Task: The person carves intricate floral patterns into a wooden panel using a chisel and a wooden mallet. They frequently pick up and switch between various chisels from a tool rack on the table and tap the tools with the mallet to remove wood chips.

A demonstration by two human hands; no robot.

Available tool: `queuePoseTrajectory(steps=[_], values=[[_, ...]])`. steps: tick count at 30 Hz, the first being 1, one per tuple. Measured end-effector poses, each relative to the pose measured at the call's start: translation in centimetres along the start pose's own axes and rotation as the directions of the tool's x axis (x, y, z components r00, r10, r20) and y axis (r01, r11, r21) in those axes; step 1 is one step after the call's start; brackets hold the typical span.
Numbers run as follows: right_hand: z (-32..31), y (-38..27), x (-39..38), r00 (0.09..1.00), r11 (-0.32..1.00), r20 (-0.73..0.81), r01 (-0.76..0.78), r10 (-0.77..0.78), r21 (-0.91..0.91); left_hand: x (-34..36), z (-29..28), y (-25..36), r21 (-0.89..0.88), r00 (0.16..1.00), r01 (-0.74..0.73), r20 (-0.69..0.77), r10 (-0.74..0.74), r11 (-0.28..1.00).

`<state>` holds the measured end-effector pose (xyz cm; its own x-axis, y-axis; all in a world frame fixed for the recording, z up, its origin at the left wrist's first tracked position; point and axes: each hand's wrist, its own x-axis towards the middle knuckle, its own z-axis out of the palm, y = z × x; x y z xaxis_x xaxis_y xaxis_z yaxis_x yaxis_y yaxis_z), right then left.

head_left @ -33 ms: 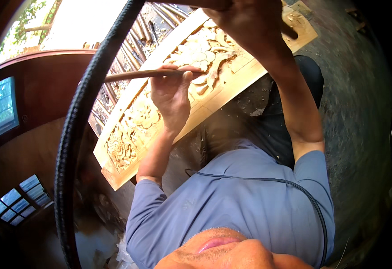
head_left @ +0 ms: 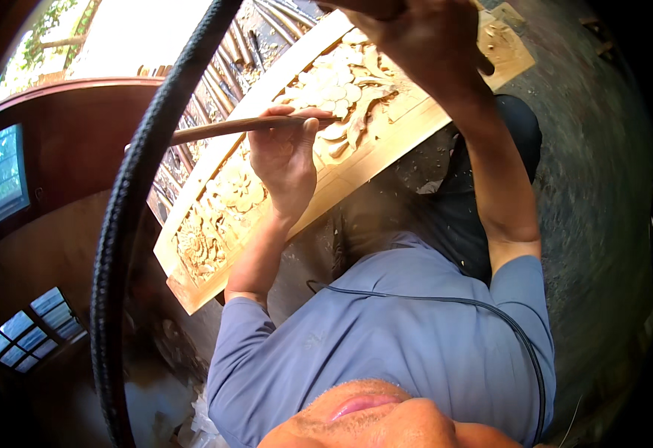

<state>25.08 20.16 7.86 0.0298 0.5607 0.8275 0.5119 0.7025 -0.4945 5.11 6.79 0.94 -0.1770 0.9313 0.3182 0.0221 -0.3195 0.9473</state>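
A long pale wooden board (head_left: 408, 134) lies slantwise before me, carved in relief with flowers and leaves (head_left: 241, 190). My left hand (head_left: 285, 153) is closed around a slim carving chisel (head_left: 218, 128) with a dark brown shaft. The chisel's tip meets the carved leaves near the board's middle. Above the board's far part, my right hand (head_left: 427, 45) grips what looks like a wooden mallet (head_left: 485, 64). Its handle end sticks out beside my wrist. The top edge of the picture cuts off the rest of this tool.
Several thin chisels (head_left: 226, 86) lie in a row beyond the board, among wood chips. A thick black braided cord (head_left: 117, 216) arches across the left side. A thin black cable (head_left: 446, 299) crosses my shirt. Dark floor (head_left: 588, 187) extends to the right.
My right hand and its mallet have shifted slightly to the right. The left hand stays on the chisel at nearly the same spot.
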Motion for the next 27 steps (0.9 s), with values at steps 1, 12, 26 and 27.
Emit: queuePoseTrajectory(steps=[1, 12, 26, 27], values=[[-0.3, -0.1, -0.5, 0.989, 0.991, 0.079, -0.128, 0.124, 0.048, -0.2, -0.2, -0.4, 0.027, 0.999, -0.009, -0.036, 0.010, 1.000], [1.8, 3.8, -1.8, 0.987, 0.927, -0.067, -0.110, 0.144, 0.359, -2.0, -0.8, -2.4, 0.180, 0.994, -0.073, 0.098, 0.056, 0.981], [1.5, 3.2, -1.8, 0.999, 0.971, -0.052, 0.025, -0.013, 0.238, -2.2, -0.5, -2.9, 0.318, 0.976, -0.153, 0.197, 0.093, 0.936], [1.6, 3.2, -1.9, 0.998, 0.969, -0.065, 0.038, -0.023, 0.245, -2.2, -0.4, -3.0, 0.297, 0.973, -0.166, 0.205, 0.107, 0.940]])
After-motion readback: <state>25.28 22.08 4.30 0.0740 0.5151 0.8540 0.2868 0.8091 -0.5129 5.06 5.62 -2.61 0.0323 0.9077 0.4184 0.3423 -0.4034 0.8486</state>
